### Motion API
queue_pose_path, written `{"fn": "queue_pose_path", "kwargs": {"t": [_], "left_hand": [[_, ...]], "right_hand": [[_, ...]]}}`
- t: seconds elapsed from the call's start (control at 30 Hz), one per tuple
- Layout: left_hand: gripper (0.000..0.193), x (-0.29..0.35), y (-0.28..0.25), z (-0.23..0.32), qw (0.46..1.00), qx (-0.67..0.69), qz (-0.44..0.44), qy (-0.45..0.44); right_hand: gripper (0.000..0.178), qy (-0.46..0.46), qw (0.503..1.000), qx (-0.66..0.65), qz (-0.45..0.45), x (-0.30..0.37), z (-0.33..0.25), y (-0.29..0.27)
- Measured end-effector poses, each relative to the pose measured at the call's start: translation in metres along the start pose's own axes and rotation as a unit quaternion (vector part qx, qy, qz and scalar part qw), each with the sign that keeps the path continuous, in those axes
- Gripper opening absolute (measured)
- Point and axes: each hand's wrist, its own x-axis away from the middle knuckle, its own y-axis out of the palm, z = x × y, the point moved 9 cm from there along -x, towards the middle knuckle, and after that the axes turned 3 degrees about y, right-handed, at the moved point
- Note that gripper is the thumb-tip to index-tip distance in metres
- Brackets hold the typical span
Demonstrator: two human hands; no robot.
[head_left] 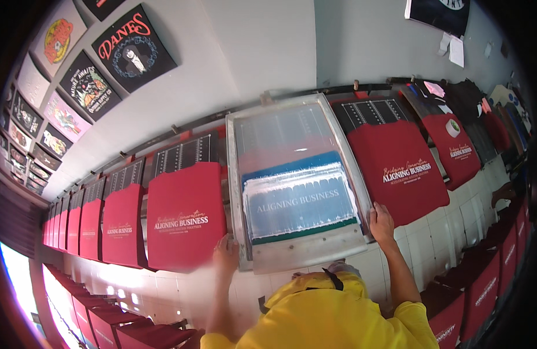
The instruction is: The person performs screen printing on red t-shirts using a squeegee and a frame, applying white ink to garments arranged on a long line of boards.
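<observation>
A screen printing frame [342, 152] with a pale metal rim lies in front of me over one of the printing boards. Its mesh has a blue stencil area [324, 166], a window with white lettering and white ink smeared around it. Red cloth shows faintly through the upper mesh. My right hand [382, 222] grips the frame's right side near its lower corner, fingers curled at the edge. At the lower left corner, my left hand [225, 253] is closed against the rim, slightly blurred. A light flat strip [309, 251] spans the frame's near end.
Red printed shirts lie on boards to the left [185, 215] and right [396, 168] in a long row. A second row of red shirts [480, 296] stands behind me. Printed sample pieces [135, 49] hang on the grey wall. Pale tiles [207, 291] cover the floor.
</observation>
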Motion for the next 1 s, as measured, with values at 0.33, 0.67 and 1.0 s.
{"fn": "queue_pose_path", "kwargs": {"t": [0.33, 0.67, 1.0], "left_hand": [[0.059, 0.077, 0.015, 0.098, 0.911, -0.133, -0.208, 0.330], [0.039, 0.044, 0.029, 0.100, 0.961, -0.085, -0.079, 0.250], [0.042, 0.064, 0.029, 0.102, 0.954, -0.091, -0.021, 0.286]], "right_hand": [[0.076, -0.328, 0.890, 0.155, -0.276, 0.072, -0.099, -0.010], [0.044, -0.288, 0.930, 0.158, -0.163, 0.043, -0.114, -0.008], [0.042, -0.305, 0.936, 0.130, -0.122, 0.071, -0.105, -0.010]]}}
